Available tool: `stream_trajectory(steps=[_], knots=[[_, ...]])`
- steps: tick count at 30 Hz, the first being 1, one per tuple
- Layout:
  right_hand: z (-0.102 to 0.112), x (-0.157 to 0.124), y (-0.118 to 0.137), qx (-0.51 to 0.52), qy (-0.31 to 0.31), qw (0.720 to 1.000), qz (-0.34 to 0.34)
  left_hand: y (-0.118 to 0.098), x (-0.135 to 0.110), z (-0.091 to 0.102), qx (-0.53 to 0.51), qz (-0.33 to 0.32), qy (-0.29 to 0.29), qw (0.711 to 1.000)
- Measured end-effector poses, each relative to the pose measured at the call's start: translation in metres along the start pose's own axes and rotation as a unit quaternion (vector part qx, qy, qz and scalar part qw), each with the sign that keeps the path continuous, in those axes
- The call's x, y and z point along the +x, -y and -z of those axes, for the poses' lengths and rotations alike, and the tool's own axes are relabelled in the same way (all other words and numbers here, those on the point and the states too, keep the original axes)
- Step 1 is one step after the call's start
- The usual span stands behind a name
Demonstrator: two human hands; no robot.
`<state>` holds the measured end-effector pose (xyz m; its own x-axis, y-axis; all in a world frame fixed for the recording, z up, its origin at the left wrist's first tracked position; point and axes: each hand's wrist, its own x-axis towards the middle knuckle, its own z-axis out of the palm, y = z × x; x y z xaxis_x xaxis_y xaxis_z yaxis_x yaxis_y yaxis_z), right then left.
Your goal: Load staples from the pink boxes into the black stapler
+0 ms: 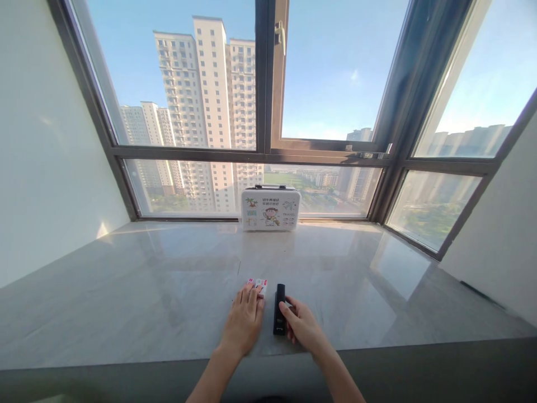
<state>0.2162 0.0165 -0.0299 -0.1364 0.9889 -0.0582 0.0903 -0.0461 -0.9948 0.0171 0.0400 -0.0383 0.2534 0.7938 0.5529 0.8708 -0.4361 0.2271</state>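
Note:
My left hand lies palm down on the grey sill, fingers stretched out flat. Its fingertips rest on a small white piece with pink print, partly hidden beneath them; I cannot tell whether it is a card or a little box. Just to the right, a long black object shaped like a stapler points away from me, with a small white mark near its close end. My right hand is closed around its right side, thumb on top and fingers partly hidden behind it.
A white case with cartoon prints and a dark handle stands at the back of the sill, against the window. Dark window frames bound the sill behind. White walls close it in on both sides, and its front edge runs below my hands.

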Motion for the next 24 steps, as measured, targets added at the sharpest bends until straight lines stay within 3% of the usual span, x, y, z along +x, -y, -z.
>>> stream_trajectory(steps=[4, 7, 10, 15, 24], knots=[[-0.064, 0.026, 0.007, -0.011, 0.033, 0.999, 0.042, 0.023, -0.024, 0.016, 0.029, 0.015, -0.029, 0.999], [-0.108, 0.039, 0.013, -0.019, 0.069, 0.995, 0.066, 0.061, -0.033, 0.032, 0.060, 0.032, -0.052, 0.996], [-0.136, 0.047, 0.018, -0.034, 0.108, 0.990, 0.087, 0.099, -0.036, 0.044, 0.084, 0.032, -0.057, 0.994], [-0.150, 0.053, 0.016, -0.044, 0.114, 0.988, 0.095, 0.126, -0.034, 0.047, 0.063, 0.021, -0.043, 0.997], [-0.155, 0.045, 0.011, -0.041, 0.059, 0.993, 0.097, 0.115, -0.036, 0.056, 0.029, 0.047, -0.028, 0.998]])
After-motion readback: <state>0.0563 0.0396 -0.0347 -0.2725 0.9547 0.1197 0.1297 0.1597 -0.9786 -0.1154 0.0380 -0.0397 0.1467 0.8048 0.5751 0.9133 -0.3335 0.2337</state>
